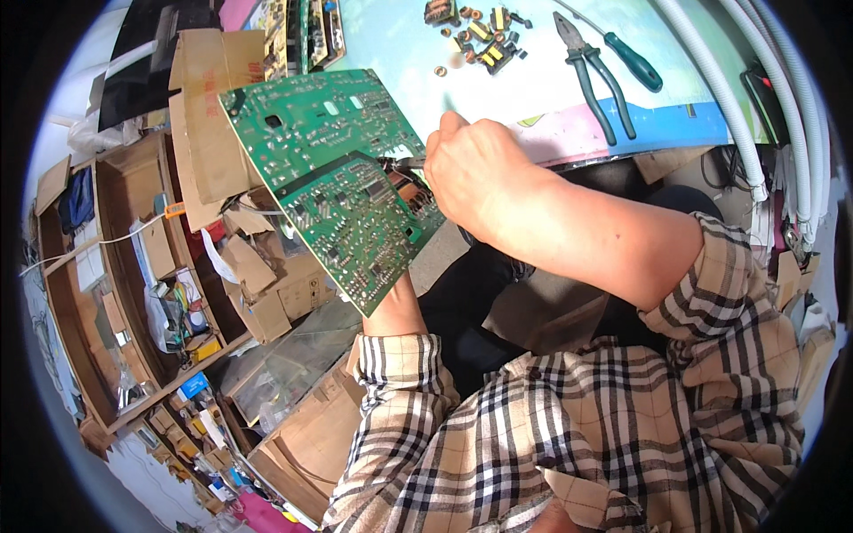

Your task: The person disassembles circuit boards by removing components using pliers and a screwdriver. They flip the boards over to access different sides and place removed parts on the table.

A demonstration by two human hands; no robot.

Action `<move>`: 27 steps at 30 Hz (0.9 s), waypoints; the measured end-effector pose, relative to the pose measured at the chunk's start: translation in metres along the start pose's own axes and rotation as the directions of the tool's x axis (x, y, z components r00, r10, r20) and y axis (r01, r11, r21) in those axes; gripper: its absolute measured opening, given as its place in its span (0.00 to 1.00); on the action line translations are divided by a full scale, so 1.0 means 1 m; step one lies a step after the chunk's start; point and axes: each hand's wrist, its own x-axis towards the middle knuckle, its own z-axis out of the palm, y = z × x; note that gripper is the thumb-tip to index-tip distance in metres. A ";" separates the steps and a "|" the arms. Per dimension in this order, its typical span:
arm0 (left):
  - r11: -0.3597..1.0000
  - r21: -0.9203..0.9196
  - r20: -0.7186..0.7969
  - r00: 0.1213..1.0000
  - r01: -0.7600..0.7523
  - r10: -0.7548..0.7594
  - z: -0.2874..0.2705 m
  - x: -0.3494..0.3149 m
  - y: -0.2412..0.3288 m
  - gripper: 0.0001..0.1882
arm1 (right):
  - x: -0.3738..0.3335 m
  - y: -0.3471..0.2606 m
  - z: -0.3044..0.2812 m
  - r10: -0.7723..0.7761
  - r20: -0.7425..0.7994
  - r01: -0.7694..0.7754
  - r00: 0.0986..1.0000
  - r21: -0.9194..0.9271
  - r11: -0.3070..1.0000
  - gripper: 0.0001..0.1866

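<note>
A large green circuit board (324,133) is held up, tilted, over the near left edge of the table, its solder side facing me. My left hand (397,306) holds it from behind; only the wrist shows below the board, and the fingers are hidden. A second, darker green board section (355,213) covers its lower part. My right hand (471,173) is closed at the board's right edge, gripping a thin tool (407,163) whose metal end touches or nearly touches the board. Its exact kind does not show.
On the table lie combination pliers (591,75), a green-handled screwdriver (633,62) and a pile of small coils and transformers (484,40). More boards (302,35) lie at the far left. A cardboard box (209,115) and wooden shelving (133,213) stand left. White hoses (711,80) run along the right.
</note>
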 end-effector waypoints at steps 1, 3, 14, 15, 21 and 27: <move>1.000 0.011 -0.006 1.000 -0.004 0.004 -0.003 0.000 -0.001 0.17 | 0.001 0.001 0.001 -0.003 -0.008 0.004 1.000 0.036 0.999 0.08; 0.999 0.030 -0.001 1.000 -0.012 0.012 -0.008 0.003 -0.004 0.17 | 0.002 0.005 0.005 0.002 -0.023 -0.001 1.000 0.073 0.997 0.08; 0.241 0.903 0.276 0.911 -0.355 0.308 -0.020 0.008 -0.006 0.20 | 0.010 0.011 0.035 0.116 -0.090 -0.076 0.989 0.362 0.929 0.07; 0.529 0.804 0.156 0.954 -0.273 0.255 -0.019 0.008 -0.006 0.20 | 0.009 0.014 0.034 0.083 -0.053 -0.057 0.995 0.380 0.923 0.06; 0.976 0.213 -0.095 0.993 -0.053 0.074 -0.025 -0.004 -0.003 0.20 | 0.014 0.005 0.064 0.064 -0.072 -0.015 0.995 0.532 0.847 0.09; 0.988 0.152 -0.074 0.997 -0.018 0.030 -0.020 0.003 -0.003 0.20 | 0.012 0.007 0.069 0.108 -0.050 -0.051 0.993 0.641 0.765 0.11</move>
